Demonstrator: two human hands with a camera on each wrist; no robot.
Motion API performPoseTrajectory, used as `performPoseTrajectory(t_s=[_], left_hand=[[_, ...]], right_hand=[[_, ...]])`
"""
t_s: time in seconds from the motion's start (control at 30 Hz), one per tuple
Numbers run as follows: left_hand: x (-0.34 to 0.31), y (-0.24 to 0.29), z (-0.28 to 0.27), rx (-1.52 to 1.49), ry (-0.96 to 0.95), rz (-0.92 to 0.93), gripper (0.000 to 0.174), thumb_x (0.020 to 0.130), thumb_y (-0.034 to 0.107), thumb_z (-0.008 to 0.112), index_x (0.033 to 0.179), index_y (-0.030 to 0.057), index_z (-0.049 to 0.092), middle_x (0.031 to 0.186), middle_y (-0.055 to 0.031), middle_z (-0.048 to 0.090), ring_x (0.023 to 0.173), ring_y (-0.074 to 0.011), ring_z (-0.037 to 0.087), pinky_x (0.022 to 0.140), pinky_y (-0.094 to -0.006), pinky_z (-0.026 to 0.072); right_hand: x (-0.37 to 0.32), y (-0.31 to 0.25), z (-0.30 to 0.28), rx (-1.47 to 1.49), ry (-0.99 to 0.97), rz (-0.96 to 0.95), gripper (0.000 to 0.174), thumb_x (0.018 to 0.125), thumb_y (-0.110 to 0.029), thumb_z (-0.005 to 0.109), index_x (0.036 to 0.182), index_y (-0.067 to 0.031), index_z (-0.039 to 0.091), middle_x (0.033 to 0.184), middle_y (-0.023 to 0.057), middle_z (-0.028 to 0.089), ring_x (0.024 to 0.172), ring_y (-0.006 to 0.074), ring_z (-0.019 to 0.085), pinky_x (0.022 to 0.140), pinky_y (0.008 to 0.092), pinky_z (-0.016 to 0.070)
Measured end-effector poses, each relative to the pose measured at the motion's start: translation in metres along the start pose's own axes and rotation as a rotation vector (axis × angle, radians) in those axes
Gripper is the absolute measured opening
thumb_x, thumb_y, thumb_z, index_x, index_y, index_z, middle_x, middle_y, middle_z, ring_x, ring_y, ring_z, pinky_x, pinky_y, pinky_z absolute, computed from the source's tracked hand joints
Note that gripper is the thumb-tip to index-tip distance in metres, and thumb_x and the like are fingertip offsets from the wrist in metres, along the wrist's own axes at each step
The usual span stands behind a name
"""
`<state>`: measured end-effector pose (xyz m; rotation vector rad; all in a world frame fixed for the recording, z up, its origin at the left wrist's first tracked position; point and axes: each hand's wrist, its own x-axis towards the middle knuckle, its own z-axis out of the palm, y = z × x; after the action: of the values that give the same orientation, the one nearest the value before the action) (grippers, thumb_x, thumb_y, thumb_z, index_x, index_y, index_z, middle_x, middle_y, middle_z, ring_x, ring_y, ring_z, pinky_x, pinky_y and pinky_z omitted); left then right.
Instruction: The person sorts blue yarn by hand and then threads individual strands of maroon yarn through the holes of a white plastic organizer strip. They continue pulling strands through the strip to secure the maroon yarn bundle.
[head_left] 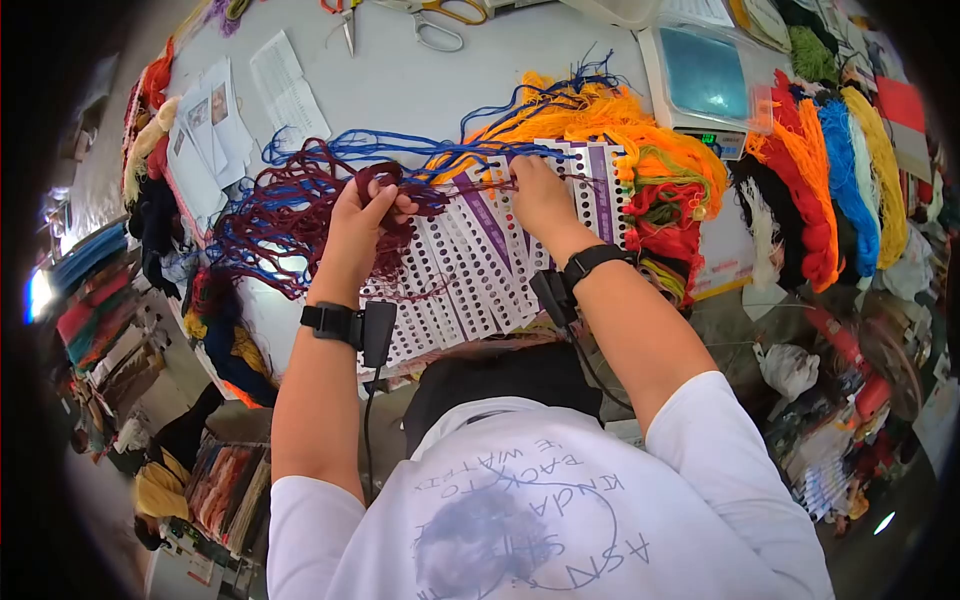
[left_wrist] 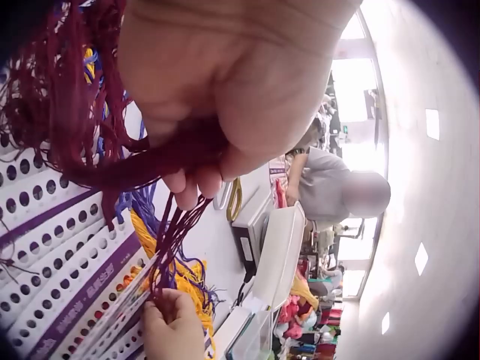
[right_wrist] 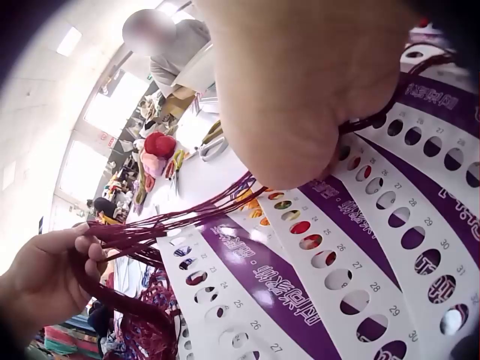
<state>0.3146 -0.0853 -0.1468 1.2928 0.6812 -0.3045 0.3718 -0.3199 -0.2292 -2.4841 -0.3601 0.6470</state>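
My left hand [head_left: 372, 208] grips a thick bundle of maroon thread [left_wrist: 150, 161], its fingers curled round it near the middle of the table. The bundle's loose tangle spreads to the left over blue thread [head_left: 350, 145]. From this hand several maroon strands [right_wrist: 180, 214] run across to my right hand [head_left: 543, 195]. That hand pinches the strands at their far end, low over the white and purple cards [head_left: 440, 270]. These cards have numbered rows of punched holes and lie fanned out, overlapping. In the right wrist view the palm hides the right fingertips.
Orange thread [head_left: 600, 118] lies behind the cards, with red and green thread [head_left: 670, 215] at their right. A digital scale [head_left: 700, 85] stands back right, scissors [head_left: 438, 30] at the back. Coloured skeins [head_left: 815, 190] hang at the right edge. Another person [left_wrist: 322, 180] is across the table.
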Motion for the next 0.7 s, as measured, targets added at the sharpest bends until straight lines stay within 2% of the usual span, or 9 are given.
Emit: performPoseTrajectory(t_s=[0.1,0.17,0.23,0.3,0.37,0.4,0.53,0.67,0.7], left_hand=[[-0.005,-0.001,0.000,0.030,-0.028,-0.014,0.006,0.092,0.009,0.053,0.092,0.0066,0.047,0.085,-0.0064,0.061,0.084,-0.0169,0.062,0.070,-0.0263,0.0473],[-0.014,-0.001,-0.001,0.036,-0.004,-0.028,0.006,0.092,0.008,0.053,0.094,0.0058,0.048,0.087,-0.0066,0.062,0.086,-0.0170,0.062,0.072,-0.0256,0.0476],[-0.020,-0.003,-0.002,0.034,0.016,0.026,0.009,0.090,0.007,0.054,0.095,0.0051,0.047,0.088,-0.0060,0.062,0.089,-0.0164,0.062,0.075,-0.0257,0.0482],[-0.022,-0.008,-0.005,0.057,0.023,0.073,0.011,0.087,0.003,0.056,0.093,0.0039,0.047,0.088,-0.0057,0.062,0.088,-0.0158,0.062,0.078,-0.0256,0.0477],[-0.024,-0.010,-0.011,0.528,0.050,0.255,0.014,0.083,0.002,0.059,0.085,0.0019,0.045,0.085,-0.0089,0.065,0.088,-0.0160,0.064,0.073,-0.0280,0.0487],[-0.025,-0.009,-0.010,0.622,0.079,0.325,0.020,0.079,0.005,0.062,0.083,0.0001,0.043,0.078,-0.0106,0.065,0.079,-0.0186,0.065,0.069,-0.0296,0.0484],[-0.036,0.001,-0.016,0.914,0.137,0.305,0.025,0.077,0.010,0.066,0.082,0.0003,0.044,0.069,-0.0132,0.061,0.064,-0.0238,0.063,0.059,-0.0333,0.0474],[-0.047,0.012,-0.027,0.907,-0.008,0.099,0.022,0.080,0.010,0.065,0.081,0.0010,0.045,0.064,-0.0083,0.057,0.061,-0.0192,0.062,0.058,-0.0319,0.0474],[-0.049,0.013,-0.030,0.672,-0.039,0.036,0.020,0.081,0.010,0.064,0.081,0.0024,0.045,0.063,-0.0053,0.054,0.060,-0.0164,0.059,0.056,-0.0300,0.0459]], right_hand=[[-0.010,-0.012,-0.007,0.009,0.069,-0.092,0.017,0.081,-0.010,0.056,0.096,-0.0050,0.051,0.096,0.0132,0.056,0.099,0.0330,0.055,0.080,0.0440,0.0480],[-0.015,-0.029,-0.004,0.054,0.053,-0.068,0.021,0.079,-0.018,0.062,0.094,-0.0070,0.052,0.089,0.0128,0.061,0.088,0.0343,0.060,0.074,0.0447,0.0489],[-0.026,-0.050,0.000,0.069,-0.085,-0.057,0.026,0.080,-0.027,0.065,0.094,-0.0094,0.052,0.078,0.0087,0.064,0.073,0.0329,0.063,0.065,0.0427,0.0490],[-0.031,-0.057,0.008,0.025,-0.116,-0.067,0.036,0.077,-0.036,0.068,0.095,-0.0096,0.050,0.077,0.0096,0.065,0.071,0.0322,0.064,0.062,0.0420,0.0491],[-0.033,-0.062,0.017,-0.030,-0.112,0.055,0.042,0.076,-0.039,0.069,0.096,-0.0085,0.049,0.078,0.0106,0.065,0.071,0.0323,0.064,0.062,0.0431,0.0492],[-0.032,-0.063,0.018,-0.040,-0.129,0.091,0.043,0.076,-0.039,0.068,0.097,-0.0074,0.048,0.078,0.0113,0.065,0.072,0.0325,0.064,0.063,0.0431,0.0496],[-0.029,-0.063,0.022,-0.025,-0.091,0.165,0.039,0.077,-0.035,0.068,0.097,-0.0077,0.048,0.078,0.0114,0.065,0.072,0.0319,0.065,0.064,0.0425,0.0503],[-0.024,-0.060,0.010,-0.044,-0.164,0.200,0.046,0.080,-0.037,0.062,0.103,-0.0016,0.043,0.087,0.0169,0.066,0.077,0.0329,0.066,0.064,0.0430,0.0523],[-0.023,-0.057,0.013,-0.026,-0.149,0.197,0.046,0.080,-0.037,0.061,0.104,-0.0018,0.043,0.086,0.0169,0.066,0.077,0.0328,0.066,0.065,0.0433,0.0523]])
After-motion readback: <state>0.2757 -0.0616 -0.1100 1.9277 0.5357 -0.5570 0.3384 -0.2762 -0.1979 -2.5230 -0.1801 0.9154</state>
